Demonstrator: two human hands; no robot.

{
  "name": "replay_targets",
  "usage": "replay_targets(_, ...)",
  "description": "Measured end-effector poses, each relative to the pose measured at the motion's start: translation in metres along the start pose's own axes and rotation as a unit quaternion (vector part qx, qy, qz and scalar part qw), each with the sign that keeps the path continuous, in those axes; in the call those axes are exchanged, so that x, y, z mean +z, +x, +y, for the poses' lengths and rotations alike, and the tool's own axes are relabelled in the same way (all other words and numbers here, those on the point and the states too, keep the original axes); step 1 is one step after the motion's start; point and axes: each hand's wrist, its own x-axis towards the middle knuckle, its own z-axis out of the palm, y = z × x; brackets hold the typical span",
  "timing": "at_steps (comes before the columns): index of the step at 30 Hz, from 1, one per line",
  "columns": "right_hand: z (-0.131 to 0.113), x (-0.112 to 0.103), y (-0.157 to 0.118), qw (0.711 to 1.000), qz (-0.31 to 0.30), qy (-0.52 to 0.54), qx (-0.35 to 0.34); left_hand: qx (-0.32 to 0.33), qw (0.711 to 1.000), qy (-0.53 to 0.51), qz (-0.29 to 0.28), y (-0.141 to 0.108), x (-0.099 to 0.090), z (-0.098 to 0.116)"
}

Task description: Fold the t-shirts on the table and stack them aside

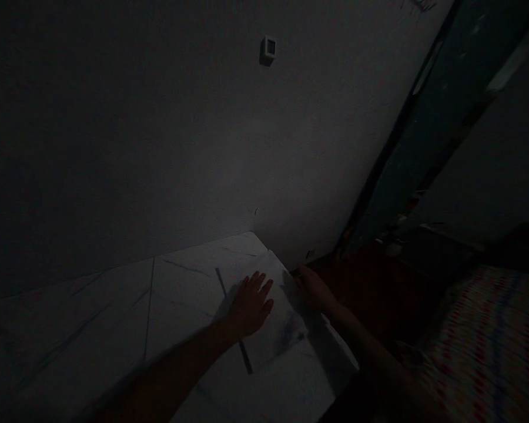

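My left hand (250, 305) lies flat with its fingers apart on a pale marble-patterned sheet (275, 335). This sheet rests on a white surface (185, 282) with grey marble veins. Along the sheet's left side runs a narrow dark strip (245, 357), partly covered by my left hand and wrist. My right hand (315, 289) is at the right edge of the white surface, fingers bent together against that edge. Whatever its fingertips hold, if anything, is lost in the dark.
The room is very dim. Behind the surface rises a plain wall (203, 147) with a small white box (268, 47) on it. To the right are a dark green upright panel (405, 153), a reddish floor (370, 288) and a colourful patterned cloth (494, 346).
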Motion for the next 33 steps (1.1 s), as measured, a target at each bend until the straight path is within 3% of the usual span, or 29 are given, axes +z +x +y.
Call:
replay_targets(2, -0.024, 0.015, 0.004, 0.997, -0.033, -0.028, -0.064, 0.042, 0.995, 0.075, -0.057, 0.01, 0.014, -0.005)
replay_targets(5, -0.047, 0.034, -0.004, 0.992, -0.079, -0.062, -0.071, 0.036, 0.989, 0.121, -0.079, 0.005, 0.034, -0.016)
replay_targets(10, -0.048, 0.042, -0.014, 0.989, -0.103, -0.09, -0.055, 0.035, 0.989, 0.125, -0.07, -0.002, 0.043, -0.023)
replay_targets(15, -0.037, 0.05, -0.012, 0.988, -0.081, -0.107, -0.074, 0.017, 0.992, 0.098, -0.083, -0.003, 0.032, -0.014)
replay_targets(23, -0.031, 0.06, -0.008, 0.98, -0.083, -0.158, -0.083, 0.017, 0.991, 0.084, -0.106, -0.034, 0.014, 0.004)
replay_targets(28, -0.024, 0.06, -0.007, 0.971, -0.104, -0.194, -0.088, 0.035, 0.994, 0.064, -0.086, -0.073, -0.008, 0.02)
replay_targets(31, -0.039, 0.053, 0.01, 0.965, -0.106, -0.211, -0.114, 0.068, 0.993, 0.058, -0.076, -0.101, -0.018, 0.031)
replay_targets(33, -0.067, 0.049, 0.029, 0.96, -0.108, -0.21, -0.151, 0.084, 0.992, 0.067, -0.071, -0.111, -0.018, 0.035)
